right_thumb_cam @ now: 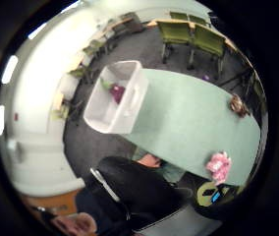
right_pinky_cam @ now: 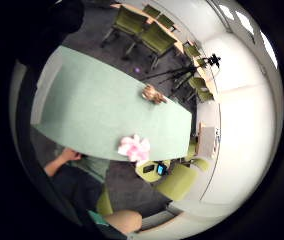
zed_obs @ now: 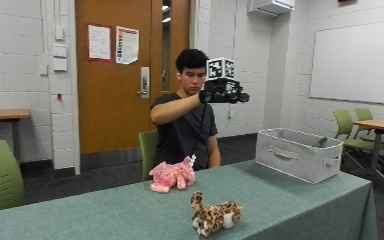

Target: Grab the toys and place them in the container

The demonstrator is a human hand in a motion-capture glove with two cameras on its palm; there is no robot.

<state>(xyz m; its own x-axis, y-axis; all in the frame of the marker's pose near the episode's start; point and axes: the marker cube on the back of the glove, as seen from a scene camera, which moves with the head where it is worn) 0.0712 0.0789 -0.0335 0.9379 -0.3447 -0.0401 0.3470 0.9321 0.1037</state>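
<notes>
Two plush toys, one pink toy [zed_obs: 173, 176] and one spotted toy [zed_obs: 213, 215], lie on the table [zed_obs: 112, 210]. One white container [zed_obs: 298, 152] stands nearby. The raised right hand [zed_obs: 224, 92] holds nothing; whether its fingers are open or closed cannot be told.

White-painted block walls [zed_obs: 19, 75] enclose the room, with a wooden door [zed_obs: 122, 75] carrying two posted papers [zed_obs: 113, 44]. A whiteboard [zed_obs: 358, 62] hangs on the side wall. Green chairs [zed_obs: 355, 127] stand by a wooden table [zed_obs: 382, 124] on dark grey carpet [zed_obs: 105, 175]. A green-covered surface [zed_obs: 112, 212] fills the foreground.
</notes>
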